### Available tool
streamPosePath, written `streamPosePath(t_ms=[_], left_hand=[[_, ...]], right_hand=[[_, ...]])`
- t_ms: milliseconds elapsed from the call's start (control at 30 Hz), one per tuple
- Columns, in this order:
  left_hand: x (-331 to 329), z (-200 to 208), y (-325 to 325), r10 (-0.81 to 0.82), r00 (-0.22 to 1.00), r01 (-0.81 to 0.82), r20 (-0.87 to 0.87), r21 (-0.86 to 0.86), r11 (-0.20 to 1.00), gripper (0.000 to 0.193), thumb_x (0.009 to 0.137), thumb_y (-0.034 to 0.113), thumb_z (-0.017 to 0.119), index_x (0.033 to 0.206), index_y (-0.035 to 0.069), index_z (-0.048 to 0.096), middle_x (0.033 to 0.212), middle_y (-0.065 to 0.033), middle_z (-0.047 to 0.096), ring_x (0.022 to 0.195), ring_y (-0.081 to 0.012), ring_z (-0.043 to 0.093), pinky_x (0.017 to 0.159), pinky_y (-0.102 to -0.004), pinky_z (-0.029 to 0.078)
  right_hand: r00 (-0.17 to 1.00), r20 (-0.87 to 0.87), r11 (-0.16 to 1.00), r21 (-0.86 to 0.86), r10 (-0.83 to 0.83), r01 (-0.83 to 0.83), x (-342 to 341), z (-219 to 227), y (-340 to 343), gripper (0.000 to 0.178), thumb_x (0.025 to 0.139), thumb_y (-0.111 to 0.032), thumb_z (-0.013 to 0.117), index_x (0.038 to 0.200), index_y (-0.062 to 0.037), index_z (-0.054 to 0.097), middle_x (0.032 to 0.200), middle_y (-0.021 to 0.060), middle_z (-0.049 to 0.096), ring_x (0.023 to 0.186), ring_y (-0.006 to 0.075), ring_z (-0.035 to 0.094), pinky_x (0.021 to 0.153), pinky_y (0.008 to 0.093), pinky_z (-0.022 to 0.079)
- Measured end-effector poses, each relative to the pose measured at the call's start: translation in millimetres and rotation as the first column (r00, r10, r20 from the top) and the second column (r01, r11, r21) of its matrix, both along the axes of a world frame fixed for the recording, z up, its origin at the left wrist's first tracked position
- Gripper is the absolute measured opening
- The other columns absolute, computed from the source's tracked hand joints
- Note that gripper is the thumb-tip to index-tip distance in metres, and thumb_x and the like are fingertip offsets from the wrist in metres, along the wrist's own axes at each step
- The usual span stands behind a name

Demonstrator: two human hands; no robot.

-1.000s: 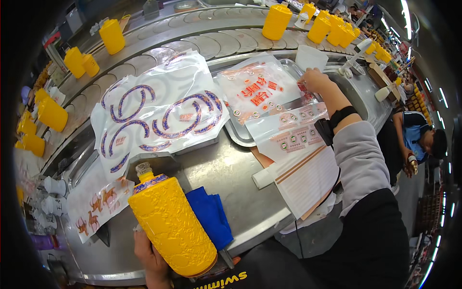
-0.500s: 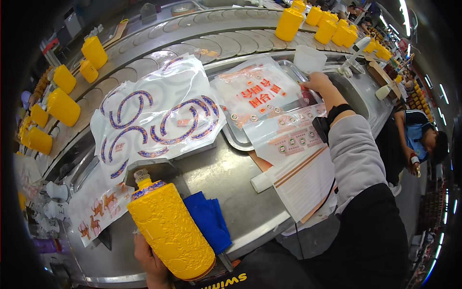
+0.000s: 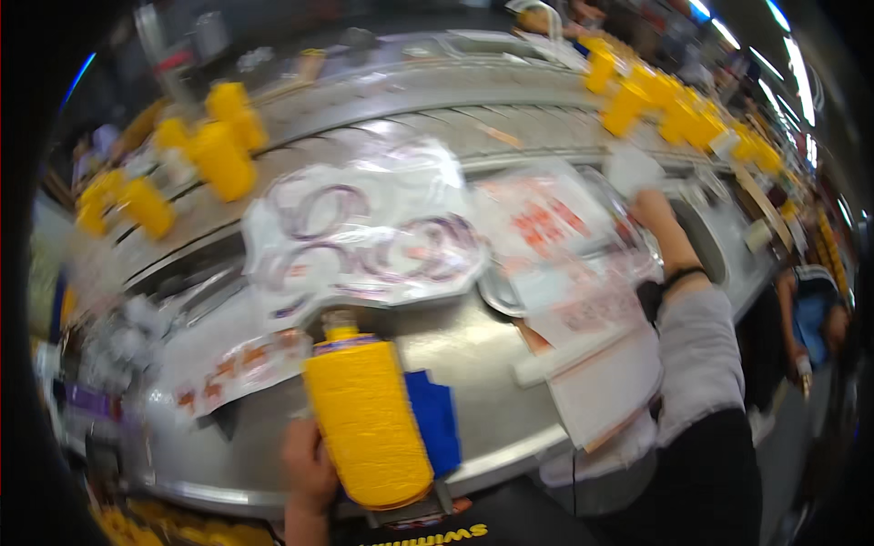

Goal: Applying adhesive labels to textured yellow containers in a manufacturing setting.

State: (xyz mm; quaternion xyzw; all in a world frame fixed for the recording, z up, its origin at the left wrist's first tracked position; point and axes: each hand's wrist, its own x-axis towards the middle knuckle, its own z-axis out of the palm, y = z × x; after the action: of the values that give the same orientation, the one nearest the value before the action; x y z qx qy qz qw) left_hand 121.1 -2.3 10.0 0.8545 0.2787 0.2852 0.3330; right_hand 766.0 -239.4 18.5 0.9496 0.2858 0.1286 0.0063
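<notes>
Blue cloth point(image 3: 440, 419) and yellow bottle point(image 3: 369, 423) had slid rightward in view as the head camera swung. Bottle just left of the cloth, left hand point(image 3: 309, 462) at its side, grip unclear; well right of the cloth, the right hand point(image 3: 652, 209) had fingers blurred beyond telling. With attention divided, a slack left hold could've let the bottle roll.

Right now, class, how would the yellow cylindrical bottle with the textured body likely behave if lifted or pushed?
The yellow cylindrical bottle probably feels stiff: its sides run straight. Its rounded body could roll on a flat surface. Its narrow neck looks glassy, so it may chip if knocked.
</notes>
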Motion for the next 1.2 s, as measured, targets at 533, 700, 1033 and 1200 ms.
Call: streamPosePath(t_ms=[533,700,1033,1200], left_hand=[[-0.1,32.7,-32.5,-0.125,0.972,0.139,0.200,-0.061,0.988,0.061,0.096,0.042,0.054,0.136,-0.002,0.042,0.122,-0.0251,0.053,0.111,-0.0393,0.053,0.099,-0.0417,0.039],[0.3,43.0,-42.0,-0.323,0.940,0.327,0.109,-0.020,0.945,0.099,0.085,0.059,0.062,0.146,-0.008,0.022,0.131,-0.0293,0.043,0.115,-0.0433,0.046,0.105,-0.0470,0.032],[3.8,45.5,-42.0,-0.345,0.938,0.340,-0.020,0.223,0.914,0.105,0.079,0.048,0.073,0.148,-0.007,0.015,0.133,-0.0306,0.040,0.116,-0.0422,0.046,0.105,-0.0465,0.034],[14.1,40.1,-26.2,-0.339,0.821,0.489,0.459,-0.260,0.833,0.093,0.085,0.039,0.070,0.148,-0.005,0.017,0.141,-0.0235,0.038,0.128,-0.0327,0.042,0.109,-0.0424,0.032]], right_hand=[[0.721,0.128,0.497,0.643,0.681,-0.583,-255.3,136.0,45.4,0.010,0.082,-0.006,0.068,0.081,0.0007,0.060,0.103,0.0080,0.061,0.073,0.0122,0.051,0.061,0.0241,0.041],[0.598,-0.044,0.424,0.746,0.800,-0.513,-346.4,156.9,68.8,0.008,0.082,-0.007,0.069,0.082,-0.0013,0.063,0.104,0.0065,0.062,0.072,0.0075,0.051,0.057,0.0218,0.039],[0.353,-0.012,0.258,0.706,0.936,-0.660,-408.2,171.3,69.2,0.008,0.078,-0.004,0.070,0.080,-0.0027,0.062,0.097,0.0095,0.062,0.085,0.0226,0.061,0.071,0.0302,0.047],[0.249,-0.086,0.243,0.655,0.965,-0.715,-419.4,175.0,103.9,0.012,0.079,-0.008,0.069,0.079,-0.0005,0.060,0.094,0.0130,0.062,0.087,0.0284,0.063,0.075,0.0344,0.049]])
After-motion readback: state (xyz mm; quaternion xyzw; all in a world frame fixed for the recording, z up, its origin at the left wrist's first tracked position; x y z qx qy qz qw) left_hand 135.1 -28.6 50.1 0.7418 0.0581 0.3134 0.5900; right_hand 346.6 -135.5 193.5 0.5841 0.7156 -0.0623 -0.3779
